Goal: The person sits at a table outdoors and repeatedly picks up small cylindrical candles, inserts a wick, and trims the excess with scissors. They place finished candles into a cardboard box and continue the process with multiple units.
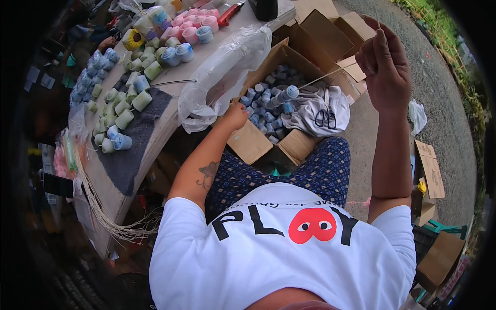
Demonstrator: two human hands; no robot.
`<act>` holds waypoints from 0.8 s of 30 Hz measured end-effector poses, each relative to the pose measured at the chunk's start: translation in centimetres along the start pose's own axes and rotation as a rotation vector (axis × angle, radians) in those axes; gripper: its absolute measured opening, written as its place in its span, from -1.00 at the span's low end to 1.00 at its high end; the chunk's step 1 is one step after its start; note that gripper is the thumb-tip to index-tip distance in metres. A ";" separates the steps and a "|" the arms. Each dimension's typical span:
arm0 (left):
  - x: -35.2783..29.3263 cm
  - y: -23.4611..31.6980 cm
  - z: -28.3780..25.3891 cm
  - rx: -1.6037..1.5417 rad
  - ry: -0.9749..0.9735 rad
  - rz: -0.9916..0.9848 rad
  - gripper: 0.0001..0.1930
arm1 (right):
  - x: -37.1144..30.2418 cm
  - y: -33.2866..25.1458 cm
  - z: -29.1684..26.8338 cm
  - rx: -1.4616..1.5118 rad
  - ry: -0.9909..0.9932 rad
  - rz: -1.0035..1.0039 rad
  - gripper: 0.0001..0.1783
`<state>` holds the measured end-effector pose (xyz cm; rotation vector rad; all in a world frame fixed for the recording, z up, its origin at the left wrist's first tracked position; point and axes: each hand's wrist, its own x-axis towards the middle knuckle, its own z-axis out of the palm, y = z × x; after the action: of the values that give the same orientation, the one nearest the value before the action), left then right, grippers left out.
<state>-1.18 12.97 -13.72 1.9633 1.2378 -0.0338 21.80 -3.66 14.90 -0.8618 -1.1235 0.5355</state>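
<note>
My right hand (385, 67) is raised at the upper right, thumb and fingers pinched on a thin pale strand whose tip shows above them. My left hand (235, 115) is closed at the near left edge of an open cardboard box (250, 145); what its fingers hold is hidden. Many small blue-and-white candles (267, 127) lie inside the box. Above them, a blue-topped candle (291, 92) sits tilted, and a thin pale cord (325, 75) runs from it up towards my right hand. Whether that cord joins the pinched strand, I cannot tell.
Left, a table (150, 150) carries green candles (124, 120), pink candles (190, 35), a thin metal rod (175, 81) and a plastic bag (227, 67). Pale cords (93, 196) hang off its edge. Scissors (325, 119) rest on white cloth (307, 120) at the box's right.
</note>
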 end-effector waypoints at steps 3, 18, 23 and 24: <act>3.6 -1.4 1.8 0.181 0.081 -0.003 -0.59 | -0.3 2.1 -0.4 0.120 -0.003 0.133 -0.74; 18.3 -1.1 9.2 -0.014 0.370 0.132 -0.52 | -2.8 9.3 -5.3 0.088 0.168 0.560 -0.90; 8.6 5.5 3.5 -1.420 -0.114 -0.126 -0.65 | -4.6 10.9 -4.8 -0.322 0.033 0.495 -0.91; 5.9 6.4 2.1 -1.492 -0.203 -0.089 -0.64 | -4.9 10.7 -4.5 -0.433 -0.041 0.442 -0.90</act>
<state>7.60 14.77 -13.68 0.5761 0.7553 0.4907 24.70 -2.64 2.67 -1.5009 -1.1068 0.6851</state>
